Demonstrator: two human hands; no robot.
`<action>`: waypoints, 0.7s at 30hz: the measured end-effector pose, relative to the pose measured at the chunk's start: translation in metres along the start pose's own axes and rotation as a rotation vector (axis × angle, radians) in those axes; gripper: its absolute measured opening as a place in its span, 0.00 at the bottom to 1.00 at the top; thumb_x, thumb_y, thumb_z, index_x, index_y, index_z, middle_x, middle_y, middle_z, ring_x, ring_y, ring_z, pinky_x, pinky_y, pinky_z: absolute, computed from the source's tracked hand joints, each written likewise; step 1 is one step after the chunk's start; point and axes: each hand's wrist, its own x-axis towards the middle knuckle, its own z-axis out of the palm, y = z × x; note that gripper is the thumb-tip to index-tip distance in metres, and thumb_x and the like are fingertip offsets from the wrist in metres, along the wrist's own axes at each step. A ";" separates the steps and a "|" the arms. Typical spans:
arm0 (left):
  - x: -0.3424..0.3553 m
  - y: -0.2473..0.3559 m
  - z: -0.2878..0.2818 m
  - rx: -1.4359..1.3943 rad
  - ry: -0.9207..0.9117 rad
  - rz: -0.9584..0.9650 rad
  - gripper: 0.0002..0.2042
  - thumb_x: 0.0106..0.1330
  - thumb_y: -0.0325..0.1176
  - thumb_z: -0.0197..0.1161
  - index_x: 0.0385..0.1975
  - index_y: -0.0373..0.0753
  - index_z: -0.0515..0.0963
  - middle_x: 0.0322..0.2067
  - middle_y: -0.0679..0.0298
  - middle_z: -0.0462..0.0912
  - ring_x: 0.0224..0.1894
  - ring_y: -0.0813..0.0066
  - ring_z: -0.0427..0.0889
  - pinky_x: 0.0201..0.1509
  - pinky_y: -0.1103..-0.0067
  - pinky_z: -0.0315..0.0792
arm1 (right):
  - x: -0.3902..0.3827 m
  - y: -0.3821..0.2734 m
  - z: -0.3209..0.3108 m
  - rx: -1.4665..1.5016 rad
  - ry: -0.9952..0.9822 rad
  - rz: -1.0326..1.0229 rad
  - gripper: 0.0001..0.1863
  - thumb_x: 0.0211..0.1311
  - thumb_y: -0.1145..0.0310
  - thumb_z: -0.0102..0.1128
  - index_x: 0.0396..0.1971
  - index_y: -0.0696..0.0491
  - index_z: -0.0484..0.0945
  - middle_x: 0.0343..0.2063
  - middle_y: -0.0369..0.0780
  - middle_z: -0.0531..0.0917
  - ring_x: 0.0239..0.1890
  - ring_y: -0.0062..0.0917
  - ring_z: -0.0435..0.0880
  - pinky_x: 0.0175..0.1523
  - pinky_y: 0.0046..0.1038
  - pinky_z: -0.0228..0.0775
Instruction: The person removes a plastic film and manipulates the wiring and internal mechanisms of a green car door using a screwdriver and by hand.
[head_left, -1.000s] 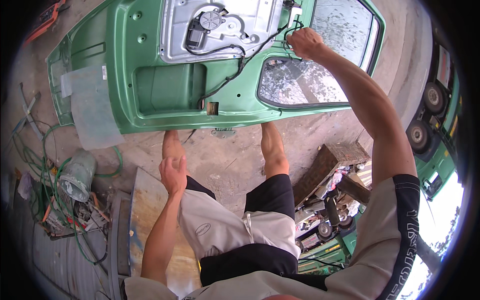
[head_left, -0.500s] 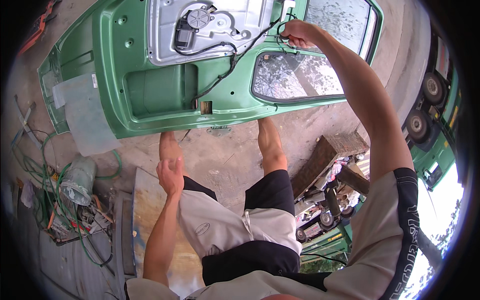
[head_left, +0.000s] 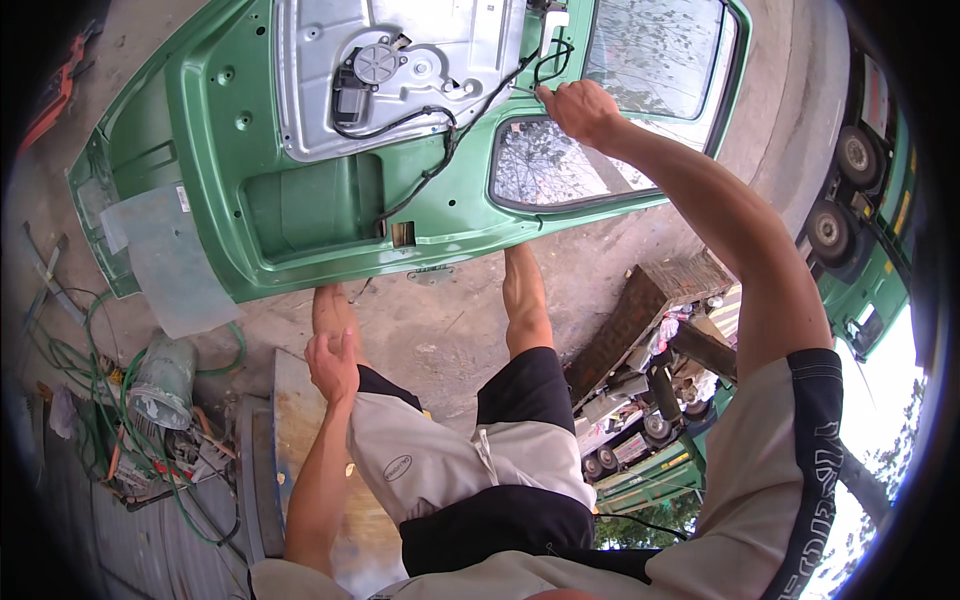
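Observation:
A green vehicle door (head_left: 440, 240) lies in front of my legs with its inner side up. Bolted to it is a silver panel (head_left: 300, 60) carrying a round motor (head_left: 376, 64). A black wiring harness (head_left: 447, 160) runs across the panel's edge and loops up beside a white fitting (head_left: 553, 25). My right hand (head_left: 582, 108) is at the frame between the two windows, just below that loop. Its fingers are closed together, and what they pinch is hidden. Holding nothing, my left hand (head_left: 332, 365) hangs over my left knee, fingers loosely bent and thumb apart.
A translucent sheet (head_left: 170, 255) drapes over the door's left end. On the left floor are a dirty bucket (head_left: 163, 385) and a tangled green hose (head_left: 105, 370). A wooden box (head_left: 640, 320) and scrap stand at right, with a green truck (head_left: 870, 250) beyond.
My right hand has come down and left, off the black cable loop, which now shows above it. The view has shifted slightly; my left hand still hangs by my knee.

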 end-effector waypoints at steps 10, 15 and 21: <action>0.000 0.011 0.005 -0.012 0.018 0.002 0.25 0.68 0.56 0.63 0.46 0.37 0.79 0.52 0.56 0.79 0.59 0.52 0.74 0.62 0.60 0.69 | 0.046 0.032 -0.013 1.578 -0.425 0.740 0.18 0.76 0.61 0.46 0.26 0.55 0.73 0.19 0.36 0.77 0.14 0.14 0.68 0.16 0.20 0.54; -0.002 0.020 0.003 -0.024 -0.023 -0.052 0.22 0.67 0.54 0.64 0.43 0.38 0.80 0.52 0.58 0.79 0.62 0.54 0.73 0.62 0.58 0.70 | 0.058 0.022 -0.031 0.609 -0.340 0.294 0.14 0.66 0.68 0.48 0.22 0.54 0.78 0.22 0.41 0.83 0.20 0.26 0.78 0.22 0.30 0.69; -0.004 0.026 -0.004 -0.018 0.022 -0.044 0.22 0.67 0.53 0.64 0.43 0.38 0.79 0.53 0.58 0.78 0.61 0.53 0.73 0.62 0.58 0.69 | 0.031 -0.005 -0.024 -0.173 -0.014 -0.158 0.08 0.64 0.71 0.60 0.27 0.51 0.87 0.29 0.45 0.88 0.30 0.30 0.88 0.37 0.34 0.85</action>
